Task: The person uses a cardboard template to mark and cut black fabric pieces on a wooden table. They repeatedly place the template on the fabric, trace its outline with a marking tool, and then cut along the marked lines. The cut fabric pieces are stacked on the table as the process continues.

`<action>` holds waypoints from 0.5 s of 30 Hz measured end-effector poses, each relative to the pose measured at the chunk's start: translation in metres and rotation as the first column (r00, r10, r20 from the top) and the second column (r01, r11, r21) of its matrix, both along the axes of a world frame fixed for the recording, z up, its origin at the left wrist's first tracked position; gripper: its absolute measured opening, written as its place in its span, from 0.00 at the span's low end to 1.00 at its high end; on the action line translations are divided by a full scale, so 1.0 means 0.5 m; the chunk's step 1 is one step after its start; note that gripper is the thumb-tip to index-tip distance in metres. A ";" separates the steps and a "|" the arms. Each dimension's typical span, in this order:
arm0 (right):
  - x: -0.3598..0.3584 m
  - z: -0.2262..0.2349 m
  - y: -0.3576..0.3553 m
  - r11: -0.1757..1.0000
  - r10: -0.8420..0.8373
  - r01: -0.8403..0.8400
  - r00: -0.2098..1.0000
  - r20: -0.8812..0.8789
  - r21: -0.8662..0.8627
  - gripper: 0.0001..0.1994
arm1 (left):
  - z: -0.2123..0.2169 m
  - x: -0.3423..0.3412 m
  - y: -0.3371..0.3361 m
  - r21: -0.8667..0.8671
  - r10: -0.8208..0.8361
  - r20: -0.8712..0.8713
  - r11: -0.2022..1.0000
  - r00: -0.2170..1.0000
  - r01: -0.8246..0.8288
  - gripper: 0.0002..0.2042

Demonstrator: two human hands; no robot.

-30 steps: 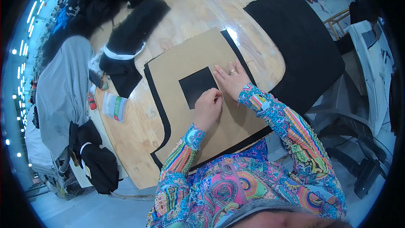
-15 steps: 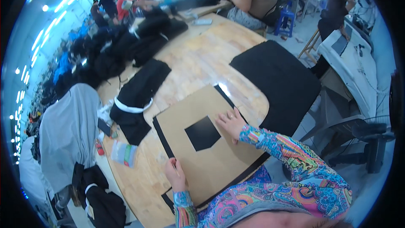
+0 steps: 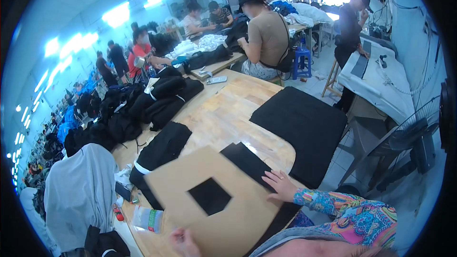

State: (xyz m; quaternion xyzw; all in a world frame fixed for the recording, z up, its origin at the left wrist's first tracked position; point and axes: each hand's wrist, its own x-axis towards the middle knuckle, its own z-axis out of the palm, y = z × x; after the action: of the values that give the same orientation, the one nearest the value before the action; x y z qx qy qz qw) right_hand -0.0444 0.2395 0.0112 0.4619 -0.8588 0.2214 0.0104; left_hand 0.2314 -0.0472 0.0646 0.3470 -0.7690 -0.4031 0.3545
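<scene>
A tan cardboard template (image 3: 178, 200) with a five-sided cut-out in its middle lies slanted over black fabric pieces (image 3: 247, 159). Dark cloth shows through the opening. At the template's lower left edge is my left hand (image 3: 184, 243), somewhat blurred, its fingers closed on the cardboard. My right hand (image 3: 281, 186) has its fingers spread, resting at the template's right side over the black fabric. The lower part of the template runs toward my body and out of sight.
Black cloth (image 3: 304, 135) overhangs the table's right edge. A tied black bundle (image 3: 164, 150), a plastic packet (image 3: 146, 219) and a phone (image 3: 123, 190) lie left. Grey cloth (image 3: 81, 195) drapes beside the table (image 3: 228, 100). A fan (image 3: 409, 147) stands right; people work beyond.
The template has shifted left off the black fabric, baring more of it on the right. My left hand has moved with it. The view has tilted up, showing more of the room.
</scene>
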 end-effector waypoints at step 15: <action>0.111 -0.031 0.144 0.849 0.526 -0.525 0.828 0.193 -0.061 0.15 | -0.004 0.252 -0.200 -0.693 0.565 -0.005 0.593 0.825 -0.410 0.07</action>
State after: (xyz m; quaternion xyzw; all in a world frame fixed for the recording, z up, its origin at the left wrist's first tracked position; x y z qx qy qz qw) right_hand 0.0111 0.3116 -0.0044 0.6552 -0.6946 0.2638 -0.1368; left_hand 0.3574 -0.1472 0.0624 0.4357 -0.7683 0.0531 0.4658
